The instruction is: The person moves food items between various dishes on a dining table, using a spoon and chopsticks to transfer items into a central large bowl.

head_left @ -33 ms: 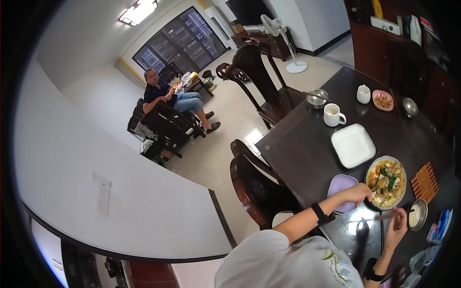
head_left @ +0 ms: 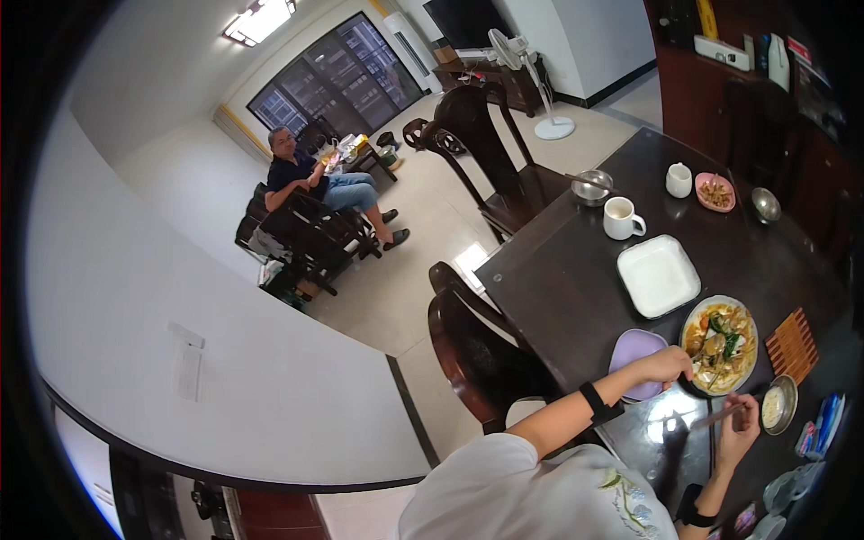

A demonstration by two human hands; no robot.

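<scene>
My left hand (head_left: 668,364), its fingers drawn together, is between a purple dish (head_left: 634,345) and the near-left rim of a round plate (head_left: 690,314). Its fingertips are too small to show what they grip, if anything. The plate carries cooked food with green vegetables and brown sauce. My right hand (head_left: 740,427) is closed around brown chopsticks (head_left: 712,418), held sideways below the plate. Just right of that hand stands a small metal bowl (head_left: 794,409) with rice in it.
A white rectangular dish (head_left: 659,276), a white mug (head_left: 623,219) and a metal bowl (head_left: 592,188) stand farther off. A slatted wooden trivet (head_left: 792,347) lies right of the plate. Dark chairs (head_left: 481,346) line the table's left side. Another person (head_left: 297,175) sits across the room.
The whole view has shifted very slightly. Both hands keep nearly the same places, and the chopsticks remain in my right hand.
</scene>
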